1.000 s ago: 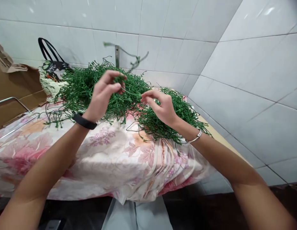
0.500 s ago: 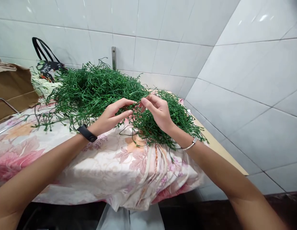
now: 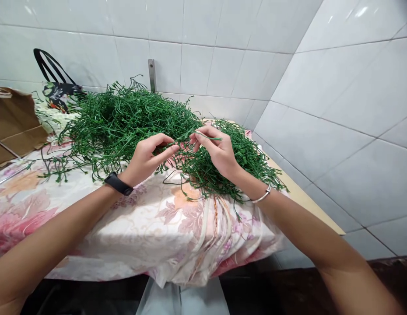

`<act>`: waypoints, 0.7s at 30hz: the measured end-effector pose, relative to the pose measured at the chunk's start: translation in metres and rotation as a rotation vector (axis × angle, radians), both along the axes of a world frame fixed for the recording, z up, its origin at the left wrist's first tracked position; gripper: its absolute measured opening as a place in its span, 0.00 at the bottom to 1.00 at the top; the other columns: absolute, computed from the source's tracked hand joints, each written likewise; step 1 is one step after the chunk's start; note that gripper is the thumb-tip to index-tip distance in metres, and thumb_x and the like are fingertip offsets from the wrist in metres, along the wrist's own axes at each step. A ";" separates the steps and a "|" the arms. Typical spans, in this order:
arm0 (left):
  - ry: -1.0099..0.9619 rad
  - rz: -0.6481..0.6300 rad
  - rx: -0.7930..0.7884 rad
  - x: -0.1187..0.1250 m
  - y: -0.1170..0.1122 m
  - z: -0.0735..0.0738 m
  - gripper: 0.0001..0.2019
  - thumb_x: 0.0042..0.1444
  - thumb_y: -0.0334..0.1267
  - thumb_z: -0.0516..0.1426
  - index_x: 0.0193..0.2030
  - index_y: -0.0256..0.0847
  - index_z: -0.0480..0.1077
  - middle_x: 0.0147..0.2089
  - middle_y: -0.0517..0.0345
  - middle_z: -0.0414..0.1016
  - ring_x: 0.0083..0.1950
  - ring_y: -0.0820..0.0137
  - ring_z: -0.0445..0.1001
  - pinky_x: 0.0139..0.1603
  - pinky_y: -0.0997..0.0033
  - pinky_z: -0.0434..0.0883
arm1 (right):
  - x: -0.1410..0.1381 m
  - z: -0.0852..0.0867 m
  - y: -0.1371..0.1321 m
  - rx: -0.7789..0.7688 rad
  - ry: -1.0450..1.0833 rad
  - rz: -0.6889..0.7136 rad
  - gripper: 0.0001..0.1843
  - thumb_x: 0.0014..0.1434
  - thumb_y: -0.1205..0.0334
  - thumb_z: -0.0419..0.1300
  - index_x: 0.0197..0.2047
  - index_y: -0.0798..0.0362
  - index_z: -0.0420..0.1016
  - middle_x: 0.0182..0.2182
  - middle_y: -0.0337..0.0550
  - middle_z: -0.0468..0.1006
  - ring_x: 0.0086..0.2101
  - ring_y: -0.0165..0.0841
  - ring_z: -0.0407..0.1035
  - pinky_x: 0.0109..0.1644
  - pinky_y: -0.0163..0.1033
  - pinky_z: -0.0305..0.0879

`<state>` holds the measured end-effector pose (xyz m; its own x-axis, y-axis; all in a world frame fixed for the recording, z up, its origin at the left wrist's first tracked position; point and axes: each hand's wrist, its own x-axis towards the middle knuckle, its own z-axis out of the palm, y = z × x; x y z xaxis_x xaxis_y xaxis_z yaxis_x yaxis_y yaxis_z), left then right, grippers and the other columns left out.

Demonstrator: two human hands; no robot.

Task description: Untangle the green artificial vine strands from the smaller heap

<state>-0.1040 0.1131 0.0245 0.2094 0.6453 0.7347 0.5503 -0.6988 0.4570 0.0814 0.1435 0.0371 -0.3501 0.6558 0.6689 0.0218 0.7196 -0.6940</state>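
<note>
A big heap of thin green plastic stems (image 3: pixel 124 122) lies on a table covered by a pink floral cloth (image 3: pixel 141 223). A smaller green heap (image 3: pixel 243 162) lies to its right. My left hand (image 3: pixel 147 155), with a black wristband, has its fingers curled and pinched on green stems between the heaps. My right hand (image 3: pixel 216 151), with a silver bangle on the wrist, pinches one thin green stem (image 3: pixel 208 138) that sticks out to the right. The two hands' fingertips nearly meet above the cloth.
White tiled walls close off the back and the right side. A metal bracket (image 3: pixel 152 74) is fixed to the back wall. A dark bag with black handles (image 3: pixel 55 87) and a brown cardboard box (image 3: pixel 13 122) stand at the back left. The table's bare tan edge (image 3: pixel 308 201) shows at the right.
Both hands came down from a raised position to just above the stems. The long stem held in the air a second ago is no longer raised. The right hand now pinches a single stem.
</note>
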 end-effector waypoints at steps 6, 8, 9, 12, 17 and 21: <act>0.057 -0.015 -0.010 0.000 0.002 -0.001 0.12 0.56 0.42 0.50 0.32 0.37 0.69 0.27 0.60 0.68 0.29 0.76 0.63 0.30 0.75 0.59 | 0.007 0.003 0.004 0.226 -0.144 -0.211 0.09 0.57 0.60 0.51 0.28 0.55 0.66 0.25 0.38 0.68 0.25 0.24 0.63 0.33 0.34 0.62; 0.086 -0.010 0.001 0.001 0.001 -0.001 0.11 0.56 0.42 0.50 0.31 0.38 0.68 0.26 0.60 0.68 0.27 0.76 0.62 0.29 0.75 0.59 | 0.011 0.006 0.004 0.372 -0.228 -0.331 0.10 0.56 0.60 0.52 0.26 0.54 0.66 0.25 0.39 0.68 0.28 0.26 0.62 0.36 0.35 0.60; 0.096 -0.011 0.009 0.001 0.000 -0.001 0.11 0.55 0.42 0.51 0.31 0.38 0.68 0.26 0.60 0.68 0.27 0.76 0.62 0.29 0.75 0.59 | 0.012 0.007 0.004 0.407 -0.248 -0.359 0.10 0.57 0.60 0.52 0.26 0.54 0.66 0.26 0.40 0.68 0.29 0.26 0.62 0.37 0.35 0.60; 0.075 -0.028 -0.005 0.001 -0.002 0.001 0.12 0.54 0.43 0.52 0.30 0.37 0.68 0.27 0.59 0.68 0.28 0.76 0.62 0.29 0.76 0.59 | 0.012 0.010 0.003 0.361 -0.248 -0.288 0.10 0.58 0.59 0.50 0.31 0.54 0.69 0.29 0.41 0.70 0.30 0.26 0.64 0.37 0.35 0.61; -0.011 -0.093 -0.133 0.001 -0.003 0.003 0.14 0.56 0.47 0.49 0.35 0.37 0.67 0.26 0.60 0.67 0.26 0.77 0.62 0.26 0.78 0.59 | 0.006 0.009 -0.001 0.316 -0.304 -0.054 0.10 0.58 0.60 0.52 0.37 0.55 0.72 0.32 0.42 0.73 0.32 0.26 0.66 0.38 0.34 0.62; 0.031 -0.157 -0.182 0.002 -0.003 0.001 0.13 0.56 0.45 0.50 0.38 0.38 0.65 0.24 0.61 0.66 0.24 0.78 0.62 0.23 0.79 0.59 | 0.002 0.007 -0.007 0.309 -0.366 0.001 0.10 0.58 0.61 0.52 0.36 0.55 0.72 0.31 0.41 0.73 0.32 0.25 0.66 0.38 0.33 0.62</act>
